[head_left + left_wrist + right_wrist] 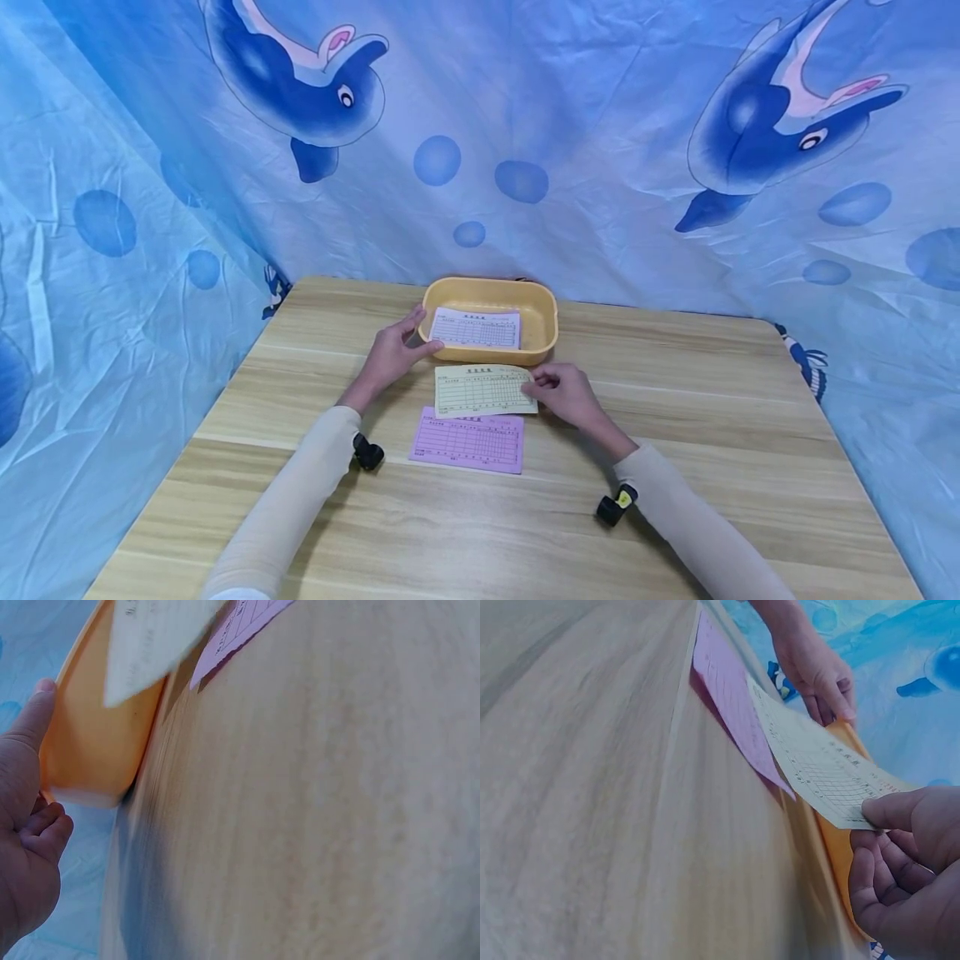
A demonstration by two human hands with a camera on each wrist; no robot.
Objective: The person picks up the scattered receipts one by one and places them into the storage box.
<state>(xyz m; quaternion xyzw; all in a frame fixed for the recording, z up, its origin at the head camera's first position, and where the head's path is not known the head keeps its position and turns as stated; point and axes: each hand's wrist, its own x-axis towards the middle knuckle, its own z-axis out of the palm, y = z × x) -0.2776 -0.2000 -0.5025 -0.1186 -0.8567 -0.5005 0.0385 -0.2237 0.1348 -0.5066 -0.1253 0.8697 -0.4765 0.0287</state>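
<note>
A pale yellow printed form [483, 390] [817, 765] is lifted slightly off the table, just in front of a yellow plastic basin [543, 321] [90, 750]. My right hand [547, 385] [877, 825] pinches its right edge, thumb on top. A white form [476, 329] lies inside the basin. A pink form [468, 440] [731, 697] lies flat on the table, nearer to me, partly under the pale one. My left hand [412, 337] [34, 765] holds the basin's near left corner, thumb on the rim.
The wooden table [675, 433] stretches wide on both sides of the papers. Blue cloth printed with dolphins [600, 150] hangs close behind and to the left of it. A small black camera is strapped on each wrist [367, 454].
</note>
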